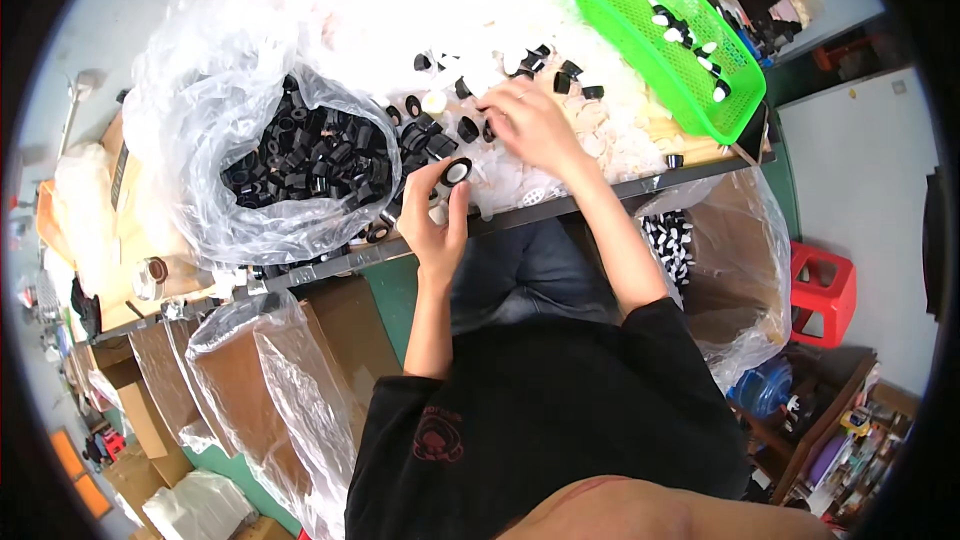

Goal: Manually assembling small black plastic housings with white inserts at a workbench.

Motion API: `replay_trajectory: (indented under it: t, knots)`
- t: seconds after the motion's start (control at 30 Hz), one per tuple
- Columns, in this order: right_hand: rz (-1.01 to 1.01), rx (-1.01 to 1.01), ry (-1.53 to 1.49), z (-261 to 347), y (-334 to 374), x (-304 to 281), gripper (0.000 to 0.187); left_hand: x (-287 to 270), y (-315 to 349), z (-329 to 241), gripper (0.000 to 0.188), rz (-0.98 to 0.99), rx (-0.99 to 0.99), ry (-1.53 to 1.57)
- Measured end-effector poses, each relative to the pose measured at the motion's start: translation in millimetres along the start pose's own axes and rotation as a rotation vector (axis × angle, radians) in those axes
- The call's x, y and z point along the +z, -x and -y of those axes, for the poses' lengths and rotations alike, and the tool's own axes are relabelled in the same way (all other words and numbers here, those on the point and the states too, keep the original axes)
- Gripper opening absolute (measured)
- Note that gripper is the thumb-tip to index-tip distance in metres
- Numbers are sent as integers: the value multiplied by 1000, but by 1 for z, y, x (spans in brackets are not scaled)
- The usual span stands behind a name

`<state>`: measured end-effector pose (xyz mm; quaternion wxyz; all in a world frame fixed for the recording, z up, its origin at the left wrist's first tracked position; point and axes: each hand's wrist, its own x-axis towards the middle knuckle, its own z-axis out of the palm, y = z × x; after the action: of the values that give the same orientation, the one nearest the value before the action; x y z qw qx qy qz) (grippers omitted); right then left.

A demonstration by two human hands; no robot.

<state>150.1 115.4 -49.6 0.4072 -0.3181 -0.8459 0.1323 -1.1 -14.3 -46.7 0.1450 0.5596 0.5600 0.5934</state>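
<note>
1. Cluttered and crowded, the workbench [640,183] runs across the view, with white round liners [600,140] spread over it and loose black caps [470,125] among them.
2. At the left of the bench, a clear plastic bag [200,110] stands open and is full of black caps [300,155]; at the far right, a green mesh basket [670,40] holds a few black-and-white pieces.
3. Raised just above the bench edge, the left hand [432,215] has its fingers narrowly closed around one black cap with a white inside [457,173]. The cap sits at the fingertips, with the thumb on one side and the other fingers opposite, and its open face is turned up.
4. Lying flat on the pile of liners, the right hand [535,125] has its fingers spread a little. The fingertips touch the liners and loose caps beyond them; whether they pinch one, I cannot tell.
5. My judgement of the step: a cap is being fitted with a liner, and this one seems already filled, while the right hand searches for another piece.
6. I think the next move calls for a fine pinch to separate a single thin liner from the pile, and a steady left hand.
7. Under the bench, beside the person's knees, a lined cardboard box [730,270] contains black-and-white pieces [672,240].
</note>
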Motion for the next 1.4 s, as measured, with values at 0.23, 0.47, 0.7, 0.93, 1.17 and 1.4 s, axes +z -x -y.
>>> replay_trajectory:
  t: [0.23, 0.47, 0.7, 0.93, 1.17, 1.4]
  knots:
    - [29, -42, 62, 21, -13, 28, 21, 0, -3, -3, 25, 32, 99, -79]
    - [130, -98, 33, 4, -22, 41, 16, 8, -4, -2, 23, 50, 131, -86]
    - [-259, 296, 285, -42, 2, -33, 27, 7, -3, -1, 22, 91, 125, -88]
    - [-92, 403, 369, -68, 28, -51, 15, 5, -9, -4, 27, 140, 152, -96]
    - [76, 313, 83, -33, 27, -34, 13, 5, -12, -3, 26, 119, 152, -109]
    - [-169, 186, 174, -31, 27, -36, 15, 5, -8, 2, 27, 116, 148, -119]
